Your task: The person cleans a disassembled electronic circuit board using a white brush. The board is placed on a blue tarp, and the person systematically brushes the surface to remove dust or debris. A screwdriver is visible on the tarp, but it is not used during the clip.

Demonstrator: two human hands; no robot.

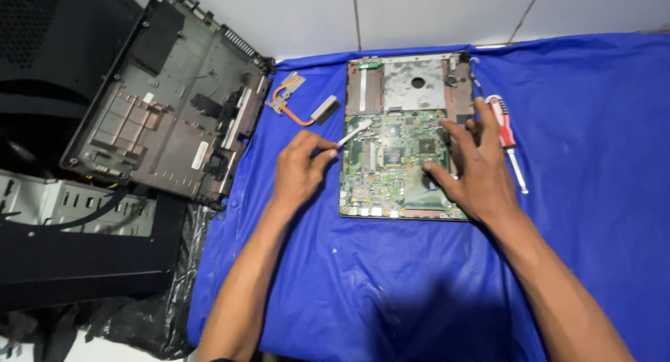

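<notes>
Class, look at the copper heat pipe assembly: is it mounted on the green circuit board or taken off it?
Taken off. The heat pipe assembly lies on the blue cloth, apart from the circuit board.

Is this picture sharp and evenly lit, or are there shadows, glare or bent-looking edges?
Head view: mostly sharp, though the left hand and the white strip it pinches look slightly soft; a broad dark shadow falls on the blue cloth between the forearms; the cloth shows mild sheen at right; the tile lines at top slant, hinting at wide-angle distortion; the green circuit board is evenly lit.
</notes>
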